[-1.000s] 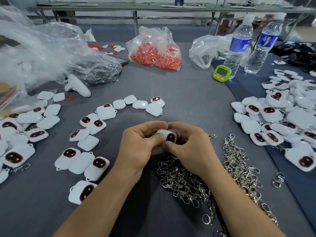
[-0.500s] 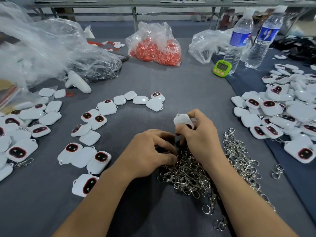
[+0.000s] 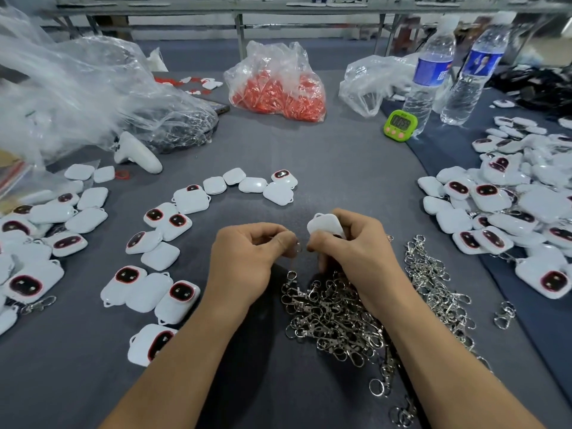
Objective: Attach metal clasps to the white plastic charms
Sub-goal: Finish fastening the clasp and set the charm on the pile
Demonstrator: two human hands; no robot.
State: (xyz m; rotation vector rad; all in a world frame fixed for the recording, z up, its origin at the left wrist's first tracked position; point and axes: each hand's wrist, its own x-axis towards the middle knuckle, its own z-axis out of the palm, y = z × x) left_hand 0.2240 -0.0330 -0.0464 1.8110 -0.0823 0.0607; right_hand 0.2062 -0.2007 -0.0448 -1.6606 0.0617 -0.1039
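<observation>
My right hand [image 3: 356, 252] holds a white plastic charm [image 3: 325, 226] between its fingers, back side up, above the grey table. My left hand [image 3: 250, 258] pinches a small metal clasp [image 3: 295, 247] between thumb and forefinger, close to the right hand's fingertips. A pile of silver metal clasps [image 3: 334, 317] lies just under and in front of both hands. Loose white charms with dark red-rimmed faces [image 3: 173, 218] lie scattered to the left. A larger heap of charms [image 3: 510, 205] sits at the right.
A bag of orange parts [image 3: 278, 94] and clear plastic bags [image 3: 77, 97] lie at the back. Two water bottles [image 3: 427, 72] and a green timer [image 3: 400, 125] stand back right. A white controller [image 3: 136, 154] lies at the left.
My left hand has lifted from the clasp pile with a clasp pinched in it. My right hand stays over the pile with the charm; the two hands have come close together.
</observation>
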